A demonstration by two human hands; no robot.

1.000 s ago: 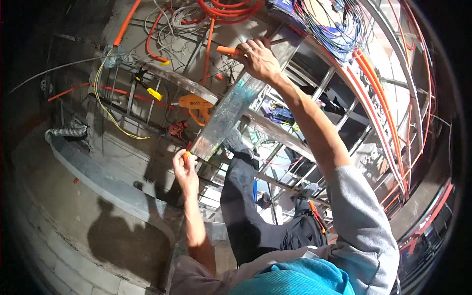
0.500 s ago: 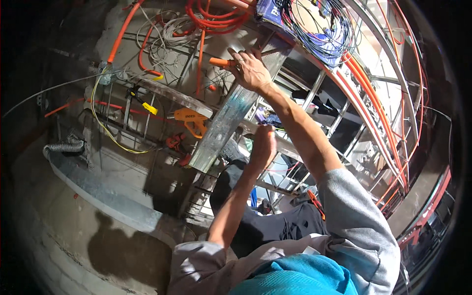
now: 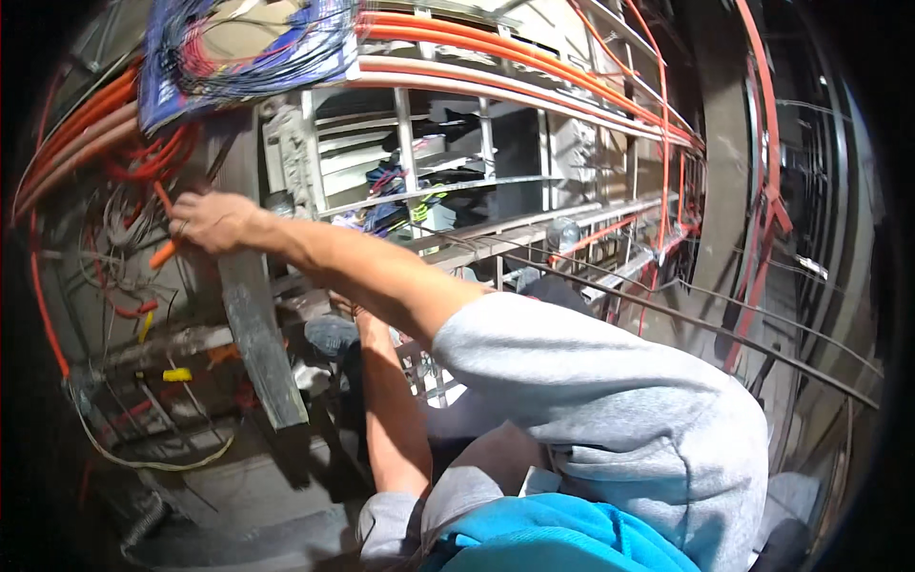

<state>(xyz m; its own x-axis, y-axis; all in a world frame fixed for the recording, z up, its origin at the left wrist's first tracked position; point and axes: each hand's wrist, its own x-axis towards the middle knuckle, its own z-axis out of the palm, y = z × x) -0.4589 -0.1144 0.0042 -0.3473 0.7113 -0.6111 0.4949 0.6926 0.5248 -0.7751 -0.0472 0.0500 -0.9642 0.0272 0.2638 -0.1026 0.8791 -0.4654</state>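
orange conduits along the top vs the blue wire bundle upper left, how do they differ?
The orange conduits are thick, smooth tubes lying side by side in long, orderly lines. The blue wire bundle is made of many thin strands, blue with some red, massed in a loose tangle. The conduits sweep across the frame to the right; the bundle stays bunched at upper left, above the right hand. Both sit high against the metal framing.

The right hand [image 3: 214, 221] grips the upper end of a grey metal channel [image 3: 255, 334] and an orange tool handle [image 3: 164, 253]. Orange conduits [image 3: 496, 52] run overhead beside a blue cable bundle [image 3: 238, 57]. The left forearm [image 3: 391, 410] reaches upward (hand hidden behind the right arm).
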